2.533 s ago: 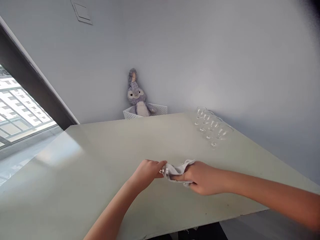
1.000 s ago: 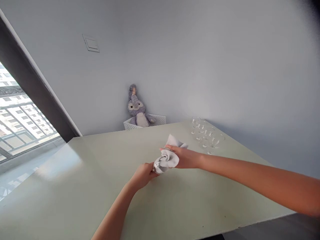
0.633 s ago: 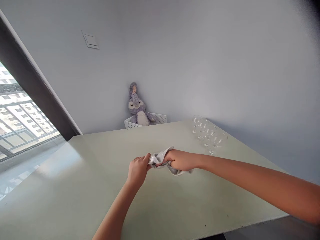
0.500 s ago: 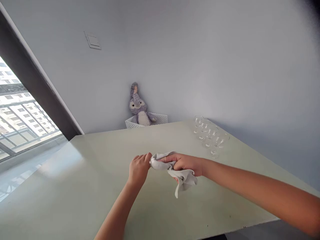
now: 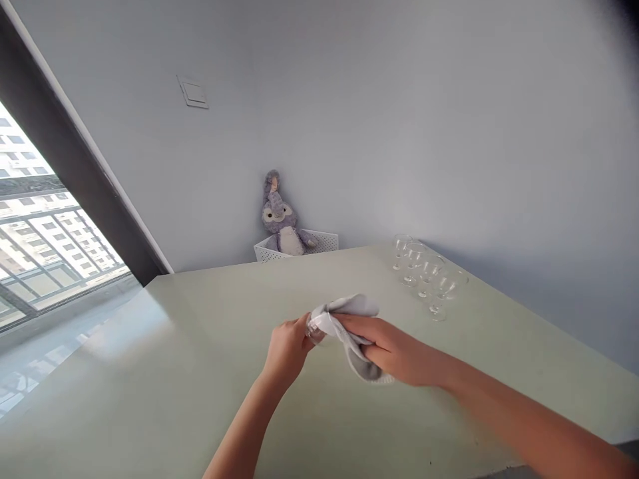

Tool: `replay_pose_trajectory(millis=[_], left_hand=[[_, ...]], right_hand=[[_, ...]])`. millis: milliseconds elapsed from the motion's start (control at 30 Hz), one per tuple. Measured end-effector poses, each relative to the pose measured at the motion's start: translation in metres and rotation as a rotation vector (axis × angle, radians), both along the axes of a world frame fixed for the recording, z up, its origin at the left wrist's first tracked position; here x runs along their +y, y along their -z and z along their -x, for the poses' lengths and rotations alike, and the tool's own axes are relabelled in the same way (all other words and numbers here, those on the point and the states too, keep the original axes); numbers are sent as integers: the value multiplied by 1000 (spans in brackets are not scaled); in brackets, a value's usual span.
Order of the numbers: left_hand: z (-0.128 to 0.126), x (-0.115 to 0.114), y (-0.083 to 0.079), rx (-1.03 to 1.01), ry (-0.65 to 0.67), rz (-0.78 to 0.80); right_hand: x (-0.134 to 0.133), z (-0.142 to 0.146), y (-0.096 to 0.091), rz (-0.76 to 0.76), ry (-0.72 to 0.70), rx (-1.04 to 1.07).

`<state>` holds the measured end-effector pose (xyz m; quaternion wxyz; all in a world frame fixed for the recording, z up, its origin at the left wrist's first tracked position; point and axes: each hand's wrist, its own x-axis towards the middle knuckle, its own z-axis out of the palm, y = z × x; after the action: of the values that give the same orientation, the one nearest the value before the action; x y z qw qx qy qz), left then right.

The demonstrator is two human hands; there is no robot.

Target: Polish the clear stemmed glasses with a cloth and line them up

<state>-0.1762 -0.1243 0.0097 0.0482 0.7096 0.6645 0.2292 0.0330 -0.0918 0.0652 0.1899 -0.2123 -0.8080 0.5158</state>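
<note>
A clear glass (image 5: 314,330) is gripped in my left hand (image 5: 288,347), tilted above the table; most of it is hidden by the fingers and a cloth. My right hand (image 5: 394,347) is closed on that pale grey cloth (image 5: 360,356), which presses against the glass and hangs down in folds. Beyond my hands, toward the table's right side, several stemmed glasses (image 5: 435,307) stand upright in a close row.
The pale green table (image 5: 214,372) reaches to the walls. Past its far edge, a grey plush rabbit (image 5: 289,238) sits in a white perforated basket (image 5: 327,241). At left are a dark window frame (image 5: 74,146) and a wall switch (image 5: 194,93).
Both hands have shifted slightly right with the glass. The cloth has turned and moved, so more of the glass shows beside my left fingers. The camera view has tilted a little.
</note>
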Motion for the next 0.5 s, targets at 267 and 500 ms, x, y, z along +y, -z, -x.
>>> replay_pose_trajectory(millis=[267,500], left_hand=[[1,-8,-6,-184,60,157],[10,-8,-3,-575,146,409]], right_hand=[[32,-7,-30,-259,-37,-299],[21,3,-13,-592,305,143]])
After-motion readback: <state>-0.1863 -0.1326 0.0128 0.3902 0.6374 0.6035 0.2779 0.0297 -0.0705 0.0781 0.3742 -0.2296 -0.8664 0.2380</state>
